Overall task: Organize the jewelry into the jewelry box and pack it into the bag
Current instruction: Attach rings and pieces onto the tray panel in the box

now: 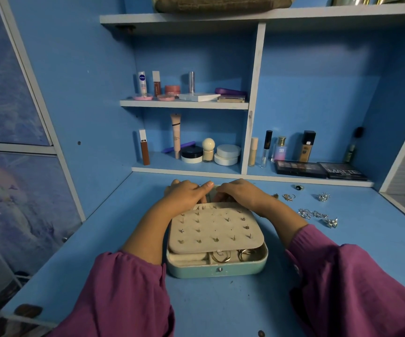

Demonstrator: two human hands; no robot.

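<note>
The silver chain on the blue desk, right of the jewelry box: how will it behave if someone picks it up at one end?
The silver linked chain lies in loose bends on the blue desk, so it is probably floppy and would hang and swing. It looks thin, so likely light. Its links might snag the silver flower-shaped piece lying close to its end.

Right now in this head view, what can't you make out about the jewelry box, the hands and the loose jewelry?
- Fingertips of left hand and right hand: curled over the far edge of the jewelry box; what they grip is hidden.
- Box compartments: mostly covered by the beige earring panel.
- Loose jewelry on the desk: too small to identify piece by piece.
- Bag on the top shelf: cut off by the frame's upper edge.
</note>
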